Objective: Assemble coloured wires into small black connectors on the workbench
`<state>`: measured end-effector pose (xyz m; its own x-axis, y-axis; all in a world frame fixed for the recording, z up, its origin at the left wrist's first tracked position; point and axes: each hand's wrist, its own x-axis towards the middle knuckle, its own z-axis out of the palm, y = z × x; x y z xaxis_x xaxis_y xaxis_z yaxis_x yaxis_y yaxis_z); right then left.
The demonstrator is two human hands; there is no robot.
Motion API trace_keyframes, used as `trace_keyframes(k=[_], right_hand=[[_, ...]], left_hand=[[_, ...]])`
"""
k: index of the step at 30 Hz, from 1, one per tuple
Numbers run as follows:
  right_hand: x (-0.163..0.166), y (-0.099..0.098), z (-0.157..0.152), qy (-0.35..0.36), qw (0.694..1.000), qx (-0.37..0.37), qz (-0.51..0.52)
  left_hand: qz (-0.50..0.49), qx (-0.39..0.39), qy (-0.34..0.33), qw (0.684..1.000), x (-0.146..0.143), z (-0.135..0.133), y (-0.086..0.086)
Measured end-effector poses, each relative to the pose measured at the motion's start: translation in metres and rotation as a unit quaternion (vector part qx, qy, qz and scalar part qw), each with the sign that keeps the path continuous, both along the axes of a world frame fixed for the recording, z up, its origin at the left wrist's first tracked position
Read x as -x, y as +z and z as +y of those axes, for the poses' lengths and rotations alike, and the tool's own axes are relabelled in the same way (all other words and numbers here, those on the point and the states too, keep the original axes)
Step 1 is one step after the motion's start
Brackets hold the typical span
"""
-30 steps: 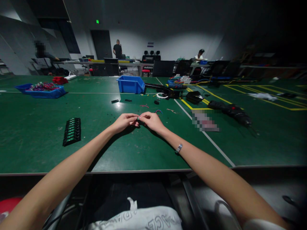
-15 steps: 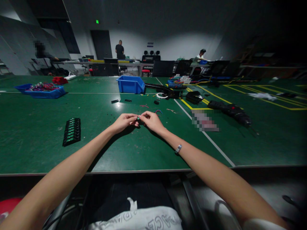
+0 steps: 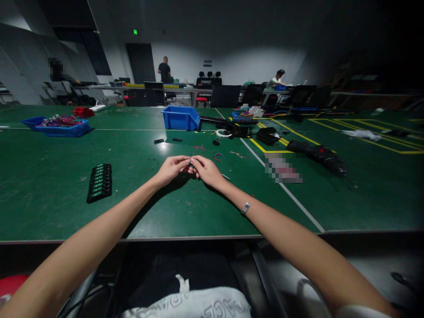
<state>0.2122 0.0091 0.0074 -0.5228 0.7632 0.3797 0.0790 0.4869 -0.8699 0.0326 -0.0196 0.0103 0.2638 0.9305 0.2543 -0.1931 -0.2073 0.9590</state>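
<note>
Over the middle of the green table (image 3: 185, 207), my left hand (image 3: 171, 170) and my right hand (image 3: 208, 169) meet at the fingertips. Both are closed in a pinch around a small green part, which the fingers now cover almost wholly. Beside my left forearm lies a row of black holders with green pieces (image 3: 99, 182) in them. Two small black strips, one on the left (image 3: 159, 141) and one on the right (image 3: 177, 140), lie beyond my hands. A short red and blue wire (image 3: 218, 156) rests just past my right hand, and a thin pale rod (image 3: 225, 176) shows beside its wrist.
Farther back stand a blue bin (image 3: 180, 119) and a blue tray (image 3: 66, 130) with many red wires. To the right lie a black power tool (image 3: 318, 154), a white ring (image 3: 224, 133) and a blurred flat packet (image 3: 283, 168). Several people are at distant benches.
My fingers have closed in over the small green part, so its green hardly shows now. My right hand has turned slightly, and the thin rod beside it has come into sight.
</note>
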Motion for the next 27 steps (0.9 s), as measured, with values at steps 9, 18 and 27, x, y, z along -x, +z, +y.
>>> trace_keyframes(k=[9, 18, 27], right_hand=[[0.005, 0.009, -0.012, -0.035, 0.999, -0.031, 0.022], [0.01, 0.008, -0.015, -0.054, 0.997, -0.023, 0.055], [0.014, -0.001, -0.011, -0.079, 0.994, -0.053, 0.059]], left_hand=[[-0.008, -0.014, 0.054, 0.998, -0.009, -0.006, 0.006], [0.013, -0.05, 0.086, 0.995, -0.013, -0.007, 0.009], [0.017, -0.067, 0.11, 0.992, -0.015, -0.006, 0.006]])
